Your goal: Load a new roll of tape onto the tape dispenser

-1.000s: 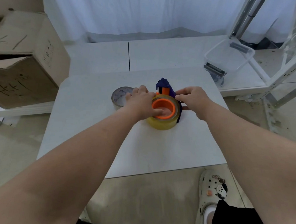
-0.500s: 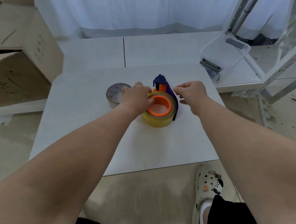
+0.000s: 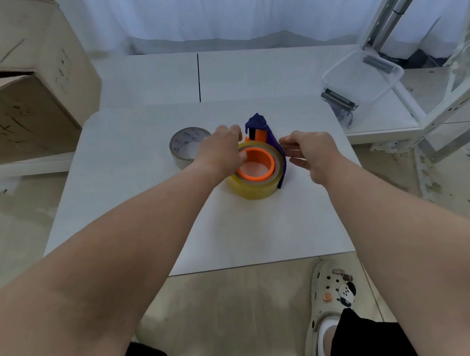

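On the white table (image 3: 136, 212) the tape roll (image 3: 252, 190) is sitting on the dispenser (image 3: 258, 124), the left hand (image 3: 221, 151) apparently gripping its rim, the right hand (image 3: 311, 150) hovering flat-fingered beside it. Beyond the right hand a clear tub (image 3: 396, 69) is standing; a clog (image 3: 329, 285) is showing "Baby".

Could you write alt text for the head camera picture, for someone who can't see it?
A person's left hand grips a yellowish tape roll seated on the orange hub of a blue tape dispenser on a white table, while the right hand extends straight fingers toward the dispenser's side. A grey roll lies to its left.
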A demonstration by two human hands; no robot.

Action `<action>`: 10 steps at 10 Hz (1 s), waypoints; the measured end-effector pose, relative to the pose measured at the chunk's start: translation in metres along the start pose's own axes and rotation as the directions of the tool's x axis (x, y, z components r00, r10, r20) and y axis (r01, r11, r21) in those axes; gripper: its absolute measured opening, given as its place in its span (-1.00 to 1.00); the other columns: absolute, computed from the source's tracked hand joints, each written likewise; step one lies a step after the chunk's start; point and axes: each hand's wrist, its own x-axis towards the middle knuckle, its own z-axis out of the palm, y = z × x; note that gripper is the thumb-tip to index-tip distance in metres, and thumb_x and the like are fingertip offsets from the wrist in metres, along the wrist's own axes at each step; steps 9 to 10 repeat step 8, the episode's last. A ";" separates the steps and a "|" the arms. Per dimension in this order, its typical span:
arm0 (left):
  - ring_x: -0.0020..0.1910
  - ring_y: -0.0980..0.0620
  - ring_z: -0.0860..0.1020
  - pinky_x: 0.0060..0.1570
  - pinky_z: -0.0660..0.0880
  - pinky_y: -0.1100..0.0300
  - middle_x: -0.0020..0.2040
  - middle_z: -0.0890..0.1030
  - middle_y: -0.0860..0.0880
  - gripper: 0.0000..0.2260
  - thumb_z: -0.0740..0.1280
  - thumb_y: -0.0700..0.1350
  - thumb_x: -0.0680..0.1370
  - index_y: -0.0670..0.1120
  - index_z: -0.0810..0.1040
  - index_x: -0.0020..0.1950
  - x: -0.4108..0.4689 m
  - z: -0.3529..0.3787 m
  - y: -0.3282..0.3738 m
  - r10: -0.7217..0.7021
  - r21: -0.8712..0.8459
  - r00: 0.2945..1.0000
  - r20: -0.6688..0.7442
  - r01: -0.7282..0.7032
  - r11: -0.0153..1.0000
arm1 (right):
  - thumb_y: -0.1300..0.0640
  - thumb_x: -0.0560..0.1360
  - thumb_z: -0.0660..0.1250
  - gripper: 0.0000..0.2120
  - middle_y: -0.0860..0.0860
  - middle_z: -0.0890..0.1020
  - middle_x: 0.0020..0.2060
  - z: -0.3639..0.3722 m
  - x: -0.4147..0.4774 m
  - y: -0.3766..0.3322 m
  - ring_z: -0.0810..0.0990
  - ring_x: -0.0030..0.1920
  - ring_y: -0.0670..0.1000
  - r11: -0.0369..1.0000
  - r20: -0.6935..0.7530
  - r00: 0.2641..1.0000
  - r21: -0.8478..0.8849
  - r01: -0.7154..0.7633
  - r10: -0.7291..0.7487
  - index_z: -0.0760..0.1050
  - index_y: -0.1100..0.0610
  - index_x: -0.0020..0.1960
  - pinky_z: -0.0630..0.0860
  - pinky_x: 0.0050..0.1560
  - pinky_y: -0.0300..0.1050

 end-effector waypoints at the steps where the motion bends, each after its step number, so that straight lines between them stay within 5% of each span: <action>1: -0.01 -0.09 0.51 -0.13 0.35 0.14 0.15 0.46 -0.13 -0.66 0.31 -0.02 0.51 -0.09 0.41 0.24 0.000 0.001 0.000 -0.002 -0.006 1.000 0.000 0.002 1.000 | 0.21 0.46 0.29 -0.87 0.02 0.69 -0.18 -0.003 -0.001 0.001 0.63 -0.05 0.02 1.000 0.026 1.000 -0.009 0.008 -0.008 0.61 0.14 -0.18 0.57 0.02 -0.09; 4: 0.02 -0.11 0.48 -0.10 0.38 0.12 0.13 0.47 -0.15 -0.71 0.33 -0.02 0.51 -0.13 0.43 0.15 0.001 -0.005 0.001 -0.015 -0.011 0.999 0.029 0.016 1.000 | 0.23 0.44 0.30 -0.90 0.07 0.67 -0.17 -0.002 -0.011 0.000 0.62 -0.14 0.02 0.997 -0.012 0.997 -0.011 0.075 -0.075 0.60 0.19 -0.17 0.60 -0.20 -0.18; 10: 0.04 -0.11 0.52 0.00 0.46 0.00 0.14 0.50 -0.11 -0.55 0.26 0.19 0.50 -0.12 0.43 0.20 -0.018 -0.026 0.004 -0.058 0.007 0.998 -0.028 0.058 0.998 | 0.22 0.49 0.29 -0.90 0.05 0.66 -0.20 -0.021 -0.040 0.000 0.62 -0.16 -0.02 0.980 0.012 0.992 -0.149 0.129 -0.129 0.59 0.19 -0.10 0.58 -0.18 -0.19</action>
